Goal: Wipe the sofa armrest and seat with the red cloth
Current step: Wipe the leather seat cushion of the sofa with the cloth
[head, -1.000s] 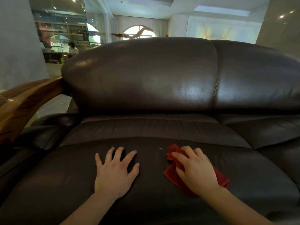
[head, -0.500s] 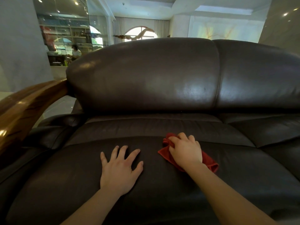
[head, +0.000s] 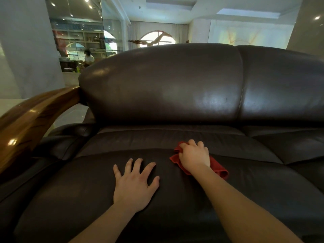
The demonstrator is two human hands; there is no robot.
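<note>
**Wiping the seat cushion, one hand working and one hand bracing**

Pressing down on the red cloth (head: pixel 217 166), the right hand (head: pixel 194 156) sits in the centre-right of the frame, on the dark leather seat (head: pixel 175 199) of the sofa. The fingers curl over the bunched front part of the cloth, so the grip is closed on it, while the palm holds the rest flat against the leather. I think this hold lets the person push the cloth over the surface without it slipping out. A folded edge of the cloth shows at the lower right of the hand and a small crumpled part at its upper left.

The left hand (head: pixel 135 186) lies just left of centre, low in the frame, with the fingers spread wide and flat on the seat; it holds nothing. Most likely it is placed there to carry the body weight, because the person leans forward over the cushion.

The wooden armrest (head: pixel 29 120) curves along the left edge of the frame, well apart from both hands. The backrest (head: pixel 166 85) fills the middle. Judging from this, the seat is the part being wiped now, near the fold at the back of the cushion.
</note>
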